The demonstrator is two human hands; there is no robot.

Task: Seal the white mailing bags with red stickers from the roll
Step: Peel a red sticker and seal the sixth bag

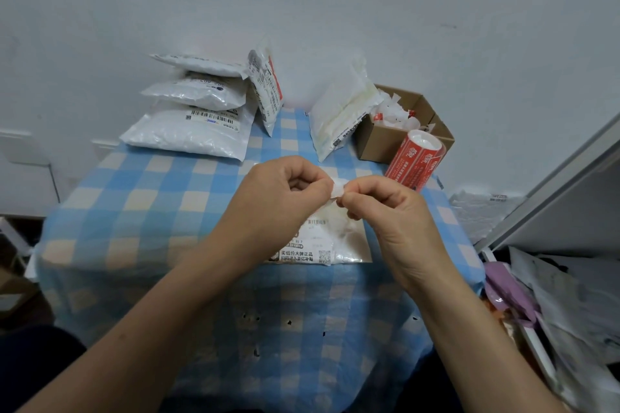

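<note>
Covering the top in front of the person is a big blue and cream checked cloth [134, 211], and everything sits on it. At the back left is a pile of white mailing bags [188, 131], with another bag [339, 111] leaning up beside a brown box [385, 141] full of paper scraps. The red sticker roll [416, 161] leans on that box at the back right, so the right hand is the nearer one to it. One mailing bag [335, 241] lies flat in the middle, right under both hands, with its printed end close to the person. Its long side seems to run from the person toward the wall [335, 10]. The left hand [278, 198] and the right hand [385, 211] are just above this bag, fingers curled, and together they pinch a small pale piece [339, 189] between their fingertips. I cannot tell if it is a sticker or its backing. To seal the bag, the hands likely only need to go straight down, because the bag sits just below them.
</note>
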